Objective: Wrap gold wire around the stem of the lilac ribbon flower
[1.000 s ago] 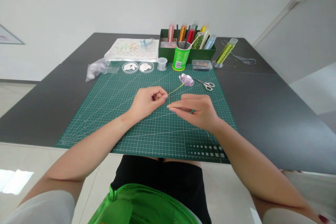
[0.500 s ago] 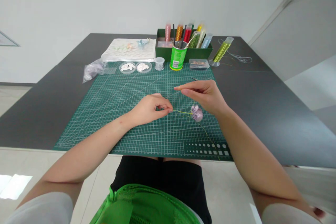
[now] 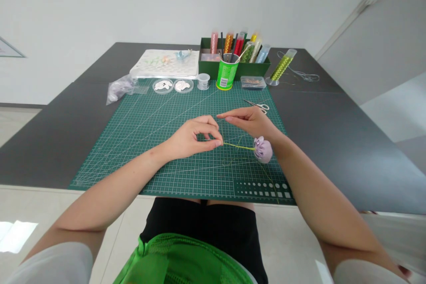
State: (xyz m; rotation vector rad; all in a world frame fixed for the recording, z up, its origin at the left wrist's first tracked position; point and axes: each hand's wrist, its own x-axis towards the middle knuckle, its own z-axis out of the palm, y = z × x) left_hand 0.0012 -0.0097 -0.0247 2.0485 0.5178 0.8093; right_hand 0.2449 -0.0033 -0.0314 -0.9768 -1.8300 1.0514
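Note:
My left hand (image 3: 198, 137) is closed, pinching the end of a thin yellow-green stem (image 3: 238, 146) between thumb and forefinger. At the stem's right end is a lilac flower (image 3: 263, 150), lying sideways just below my right wrist. My right hand (image 3: 246, 120) is above the stem, forefinger stretched left past the thumb and the other fingers curled in. A fine green thread (image 3: 240, 138) runs from beneath this hand toward the stem; the exact grip on it is hidden. Behind the right hand lie scissors (image 3: 261, 106) with white handles, partly covered.
A green cutting mat (image 3: 140, 120) covers the table's middle. Along its back are a plastic bag (image 3: 120, 88), two dishes of white pieces (image 3: 163, 85), a clear spool (image 3: 203, 81), a green can (image 3: 226, 73) and a clear case (image 3: 253, 82). A green thread spool (image 3: 282, 66) stands right.
The flower and stem have shifted right and slightly toward me with my left hand. My right hand has moved down and left, uncovering the scissors' handles.

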